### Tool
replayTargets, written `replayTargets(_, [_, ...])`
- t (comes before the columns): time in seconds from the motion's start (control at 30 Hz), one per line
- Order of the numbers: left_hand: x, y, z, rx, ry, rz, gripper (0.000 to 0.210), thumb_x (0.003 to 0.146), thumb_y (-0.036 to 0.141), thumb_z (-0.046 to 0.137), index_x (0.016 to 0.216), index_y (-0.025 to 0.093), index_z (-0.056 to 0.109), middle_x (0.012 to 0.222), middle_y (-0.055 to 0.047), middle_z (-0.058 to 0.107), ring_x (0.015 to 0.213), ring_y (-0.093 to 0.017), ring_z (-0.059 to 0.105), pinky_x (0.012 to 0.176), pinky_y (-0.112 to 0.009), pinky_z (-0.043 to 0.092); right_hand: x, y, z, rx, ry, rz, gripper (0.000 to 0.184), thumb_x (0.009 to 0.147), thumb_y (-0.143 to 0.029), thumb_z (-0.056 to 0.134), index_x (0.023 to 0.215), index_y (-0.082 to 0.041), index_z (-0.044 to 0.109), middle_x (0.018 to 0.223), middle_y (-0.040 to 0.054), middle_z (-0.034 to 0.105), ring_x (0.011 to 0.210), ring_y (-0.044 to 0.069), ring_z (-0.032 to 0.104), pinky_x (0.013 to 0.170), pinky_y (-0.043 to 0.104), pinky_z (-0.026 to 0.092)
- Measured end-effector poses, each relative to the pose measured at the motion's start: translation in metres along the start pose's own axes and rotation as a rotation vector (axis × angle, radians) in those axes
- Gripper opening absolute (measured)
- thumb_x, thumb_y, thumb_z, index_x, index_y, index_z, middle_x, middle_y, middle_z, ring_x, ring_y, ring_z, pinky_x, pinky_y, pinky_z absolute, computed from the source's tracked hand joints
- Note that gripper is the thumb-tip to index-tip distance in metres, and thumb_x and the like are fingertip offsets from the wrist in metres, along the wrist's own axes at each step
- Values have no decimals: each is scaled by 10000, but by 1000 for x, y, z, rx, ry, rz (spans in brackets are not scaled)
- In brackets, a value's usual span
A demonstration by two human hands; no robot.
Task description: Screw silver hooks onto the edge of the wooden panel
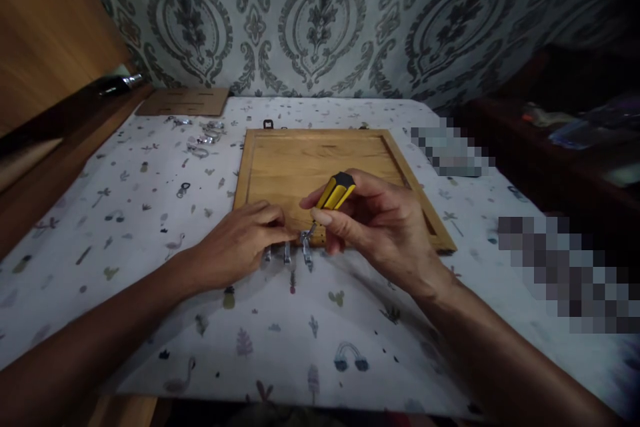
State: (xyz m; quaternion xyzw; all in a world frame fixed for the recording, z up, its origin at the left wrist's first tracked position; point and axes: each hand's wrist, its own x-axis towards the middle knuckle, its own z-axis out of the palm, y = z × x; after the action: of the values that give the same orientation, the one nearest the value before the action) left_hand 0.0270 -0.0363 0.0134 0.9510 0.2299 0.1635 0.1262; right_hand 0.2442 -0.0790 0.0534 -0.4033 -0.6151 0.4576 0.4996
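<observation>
A framed wooden panel (320,163) lies flat on the patterned tablecloth. Along its near edge sit small metal latches, the rightmost one (307,247) standing closest to the screwdriver. My right hand (385,227) grips a yellow and black screwdriver (337,191) between thumb and fingers, its shaft slanting down to that latch. My left hand (240,240) rests at the panel's near edge with fingers curled and pressed together beside the other latches (287,252). Whatever its fingertips pinch is hidden.
Loose metal latches (207,137) are scattered at the back left, near a flat piece of cardboard (183,101). A small metal piece (183,189) lies left of the panel. A black hanger (269,124) shows at the panel's far edge. Blurred-out items occupy the right side.
</observation>
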Motion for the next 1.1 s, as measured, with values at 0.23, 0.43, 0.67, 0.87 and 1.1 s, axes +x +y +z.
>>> replayTargets(0.23, [2, 2, -3, 0, -3, 7, 463, 905, -22, 430, 1146, 223, 739, 980, -49, 658, 931, -186, 605, 804, -310, 530, -8, -1, 0, -16, 35, -29, 293, 816, -479, 800, 918, -214, 729, 720, -15, 717, 456, 79, 628, 476, 207, 567])
replayTargets(0.43, [3, 3, -4, 11, -22, -5, 461, 883, -34, 447, 1120, 224, 746, 1028, -49, 671, 960, -185, 611, 829, -310, 534, -11, -1, -1, -118, 103, -85, 260, 800, -441, 824, 801, -199, 730, 744, -2, 735, 434, 74, 619, 420, 188, 540])
replayTargets(0.67, [2, 5, -5, 50, -58, -30, 497, 862, -61, 470, 1157, 240, 734, 1017, -37, 661, 974, -186, 612, 845, -308, 524, -18, 3, 3, -90, 316, -183, 139, 875, -360, 771, 879, -226, 734, 897, 9, 764, 485, 77, 640, 454, 206, 564])
replayTargets(0.87, [2, 3, -4, 28, -23, -10, 493, 853, -65, 480, 1158, 230, 730, 1029, -30, 671, 981, -179, 615, 830, -295, 509, -14, 6, 0, -89, 379, -196, 87, 896, -305, 750, 915, -224, 725, 858, -1, 774, 466, 75, 625, 468, 211, 583])
replayTargets(1.1, [1, 3, -4, 7, -17, -8, 503, 864, -63, 458, 1173, 234, 722, 1033, -31, 672, 985, -182, 609, 833, -292, 511, -14, 9, 1, -129, 364, -157, 118, 884, -310, 755, 919, -205, 714, 823, -5, 767, 467, 81, 639, 457, 210, 579])
